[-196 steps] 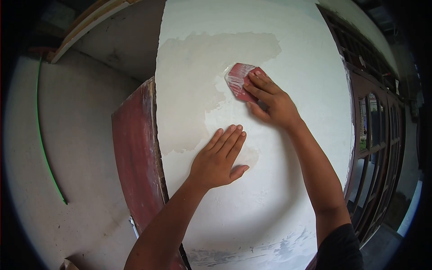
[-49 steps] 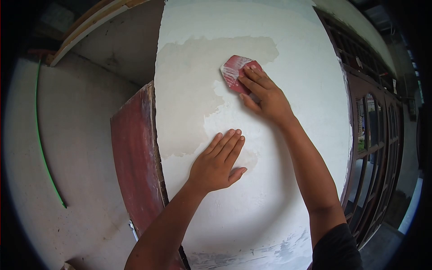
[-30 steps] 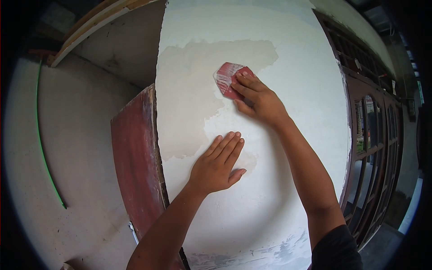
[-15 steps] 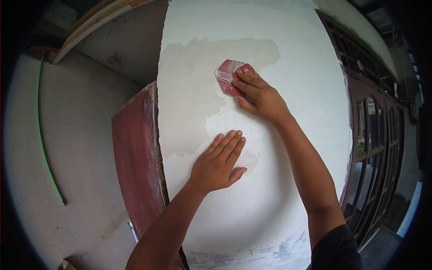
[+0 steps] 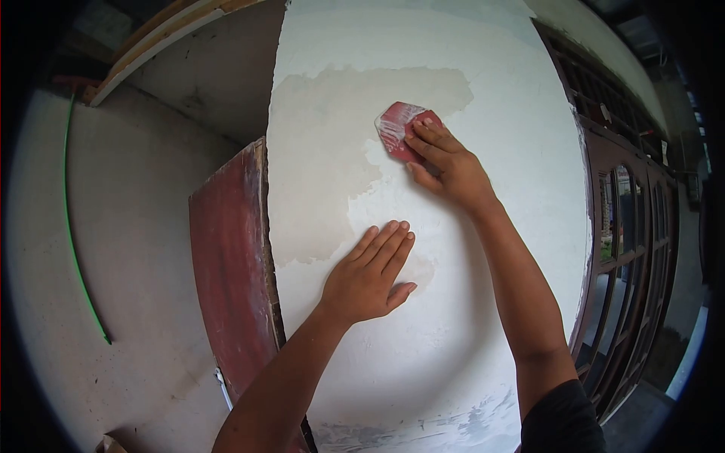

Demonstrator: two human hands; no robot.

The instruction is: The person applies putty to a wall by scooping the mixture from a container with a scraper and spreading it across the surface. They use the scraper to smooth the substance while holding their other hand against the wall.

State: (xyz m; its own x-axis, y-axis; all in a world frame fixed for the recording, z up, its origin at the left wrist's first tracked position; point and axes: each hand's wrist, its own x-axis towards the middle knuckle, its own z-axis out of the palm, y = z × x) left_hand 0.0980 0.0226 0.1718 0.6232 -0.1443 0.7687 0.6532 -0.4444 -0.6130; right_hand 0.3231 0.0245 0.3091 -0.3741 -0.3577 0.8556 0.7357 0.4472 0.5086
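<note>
The right hand (image 5: 451,167) holds the upper-centre red pad (image 5: 395,130), likely light and stiff, best gripped rightward; the left hand (image 5: 365,281) lies flat.

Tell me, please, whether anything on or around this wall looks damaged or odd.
The red panel beside the white wall looks worn, with whitish scuffs and a ragged edge. A greyish patch with jagged borders interrupts the wall's white coat.

This looks like the porch or entrance of a house whose walls are unfinished: a white wall (image 5: 461,325) bears a ragged-edged grey patch (image 5: 310,174), a dull grey wall (image 5: 143,234) stands at left, and dark brown doors (image 5: 621,257) with glass panes stand at right beneath a barred opening (image 5: 596,87). A wooden beam (image 5: 151,45) shows at upper left.
</note>
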